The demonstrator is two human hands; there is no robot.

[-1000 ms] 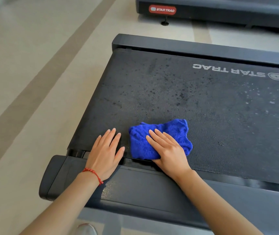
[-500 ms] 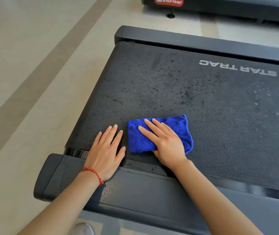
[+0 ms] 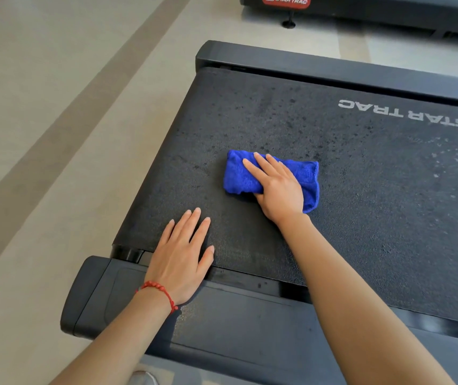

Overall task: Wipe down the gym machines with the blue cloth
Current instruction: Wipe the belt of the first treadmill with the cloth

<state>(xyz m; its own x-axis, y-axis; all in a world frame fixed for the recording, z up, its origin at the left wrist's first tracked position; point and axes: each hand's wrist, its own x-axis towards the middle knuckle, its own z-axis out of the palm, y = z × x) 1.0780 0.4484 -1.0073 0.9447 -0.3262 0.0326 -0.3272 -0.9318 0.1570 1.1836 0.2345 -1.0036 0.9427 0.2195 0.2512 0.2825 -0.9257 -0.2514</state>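
A folded blue cloth (image 3: pixel 239 175) lies on the black belt of a Star Trac treadmill (image 3: pixel 375 195). My right hand (image 3: pixel 278 187) presses flat on the cloth with straight fingers, its palm covering the cloth's near right part. My left hand (image 3: pixel 183 257), with a red bead bracelet at the wrist, rests flat on the belt's near edge, to the left of and nearer than the cloth. Dark wet speckles dot the belt beyond the cloth, and pale specks show further right.
The treadmill's dark rear end cap (image 3: pixel 105 295) runs under my left wrist. A side rail (image 3: pixel 333 70) borders the belt's far edge. A second Star Trac machine (image 3: pixel 361 6) stands beyond it. Beige floor (image 3: pixel 55 134) with a darker stripe lies to the left.
My right hand has pushed the cloth away from the belt's near edge, further onto the belt. My left hand has stayed planted at the edge.
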